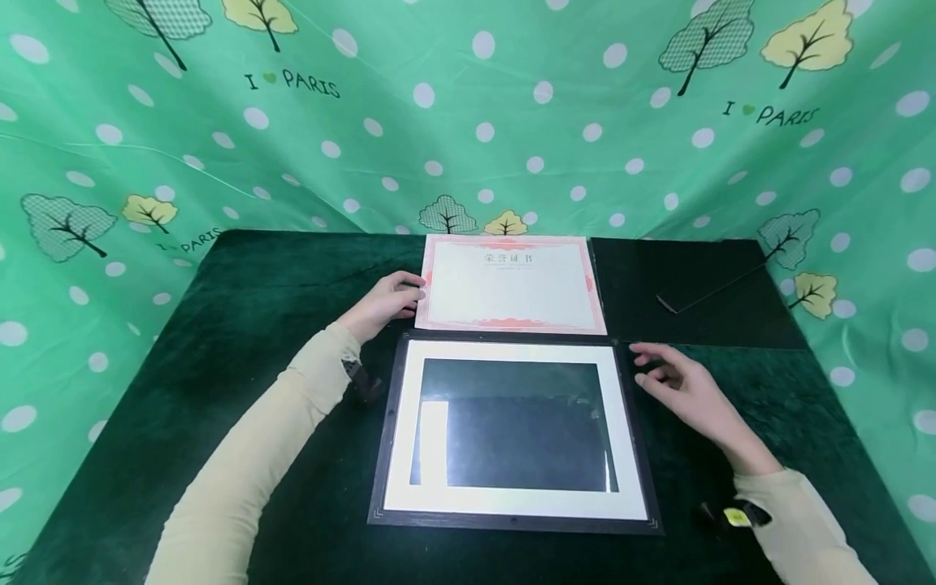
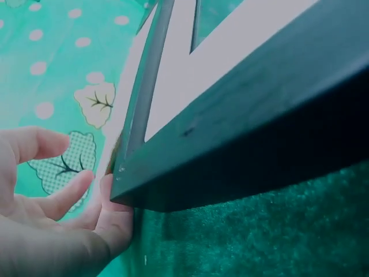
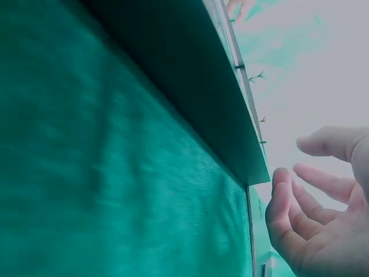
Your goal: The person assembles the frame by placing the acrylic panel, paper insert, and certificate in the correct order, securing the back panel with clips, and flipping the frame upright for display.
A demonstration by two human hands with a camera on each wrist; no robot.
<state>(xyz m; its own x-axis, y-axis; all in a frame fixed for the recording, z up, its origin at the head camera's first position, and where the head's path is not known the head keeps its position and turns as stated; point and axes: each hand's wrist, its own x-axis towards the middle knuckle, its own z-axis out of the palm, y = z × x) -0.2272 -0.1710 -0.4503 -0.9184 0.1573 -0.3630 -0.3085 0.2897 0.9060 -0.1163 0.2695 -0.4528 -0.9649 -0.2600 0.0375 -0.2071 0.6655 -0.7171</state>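
Observation:
A dark picture frame [image 1: 512, 524] with a white mat [image 1: 633, 455] and a clear pane [image 1: 512, 439] lies flat on the table. Right behind it lies a certificate [image 1: 504, 296] with a pink border and a printed heading. My left hand [image 1: 387, 302] is at the certificate's left edge, fingertips right at the paper, thumb and fingers spread apart in the left wrist view. Beyond the frame's far right corner hovers my right hand [image 1: 676, 386], its fingers loosely bent with nothing between them. In the right wrist view, fingertips [image 3: 281, 173] overlap the frame's corner.
A black backing board [image 1: 717, 268] lies at the back right, with a thin stand or strap [image 1: 667, 304] on it. Dark green cloth [image 1: 256, 325] covers the table. A green patterned curtain [image 1: 468, 114] hangs behind and at the sides.

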